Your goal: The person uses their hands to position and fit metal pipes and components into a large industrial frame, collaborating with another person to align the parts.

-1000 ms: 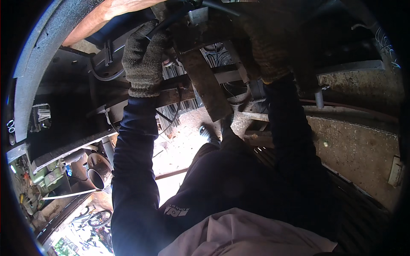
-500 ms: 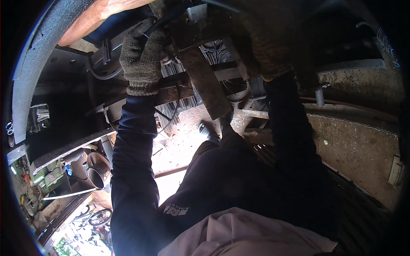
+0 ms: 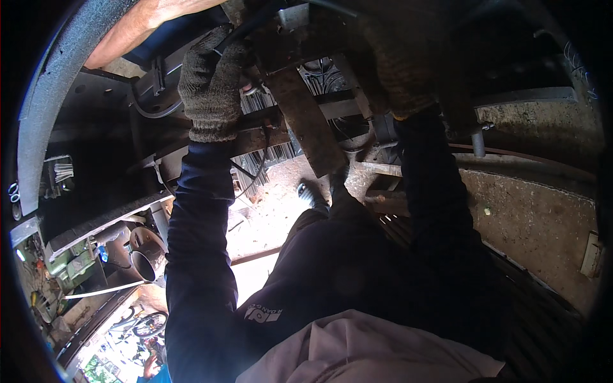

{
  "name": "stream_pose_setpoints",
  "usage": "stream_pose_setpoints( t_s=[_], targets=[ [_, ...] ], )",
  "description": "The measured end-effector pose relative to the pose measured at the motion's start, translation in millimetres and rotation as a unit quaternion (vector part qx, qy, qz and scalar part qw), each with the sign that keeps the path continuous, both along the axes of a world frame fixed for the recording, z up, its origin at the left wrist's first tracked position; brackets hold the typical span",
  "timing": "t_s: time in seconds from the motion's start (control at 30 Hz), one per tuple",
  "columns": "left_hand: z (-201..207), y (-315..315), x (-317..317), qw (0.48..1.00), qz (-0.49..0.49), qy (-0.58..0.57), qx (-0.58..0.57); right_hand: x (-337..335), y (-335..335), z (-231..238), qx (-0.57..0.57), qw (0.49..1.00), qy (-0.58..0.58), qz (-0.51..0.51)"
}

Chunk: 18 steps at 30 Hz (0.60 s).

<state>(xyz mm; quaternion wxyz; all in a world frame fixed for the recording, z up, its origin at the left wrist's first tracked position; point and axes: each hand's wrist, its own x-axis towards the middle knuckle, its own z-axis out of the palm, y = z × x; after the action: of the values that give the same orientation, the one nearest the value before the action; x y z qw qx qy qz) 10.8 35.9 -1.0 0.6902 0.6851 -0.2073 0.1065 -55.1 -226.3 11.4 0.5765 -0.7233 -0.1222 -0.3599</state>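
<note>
My left hand (image 3: 212,86), in a grey-brown knit glove, is raised at the upper left. Its fingers close round a dark thin rod (image 3: 252,27) that slants up to the right. My right hand (image 3: 403,73) wears a similar glove and reaches up at the upper right; deep shadow hides its fingers and whatever they touch. Between the two hands a rusty flat steel bar (image 3: 308,124) runs down from a dark metal frame. A small shiny metal block (image 3: 294,18) sits at the top, between my hands.
Another person's bare arm (image 3: 137,29) crosses the upper left. Below my left hand hang a thin cable (image 3: 263,163) and bundled thin rods (image 3: 258,175). A stained wall panel (image 3: 530,210) stands at right. Pipe ends (image 3: 143,267) and a bicycle wheel (image 3: 150,324) are lower left.
Both hands stay almost where they were. At the lower left edge, a bit of bright blue and part of a person have come into view beside the bicycle wheel.
</note>
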Motion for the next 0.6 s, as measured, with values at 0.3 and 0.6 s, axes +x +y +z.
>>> stream_pose_setpoints(
  t_s=[0.3,0.6],
  targets=[
    [-4.5,3.0,4.7,1.0,0.011,-0.022,0.019,0.1,0.3,1.1,0.005,1.0,-0.003,0.006],
    [1.2,-1.0,-0.3,1.0,-0.004,-0.003,-0.012,-1.3,-0.7,2.4,0.006,1.0,-0.005,0.012]
  ],
)
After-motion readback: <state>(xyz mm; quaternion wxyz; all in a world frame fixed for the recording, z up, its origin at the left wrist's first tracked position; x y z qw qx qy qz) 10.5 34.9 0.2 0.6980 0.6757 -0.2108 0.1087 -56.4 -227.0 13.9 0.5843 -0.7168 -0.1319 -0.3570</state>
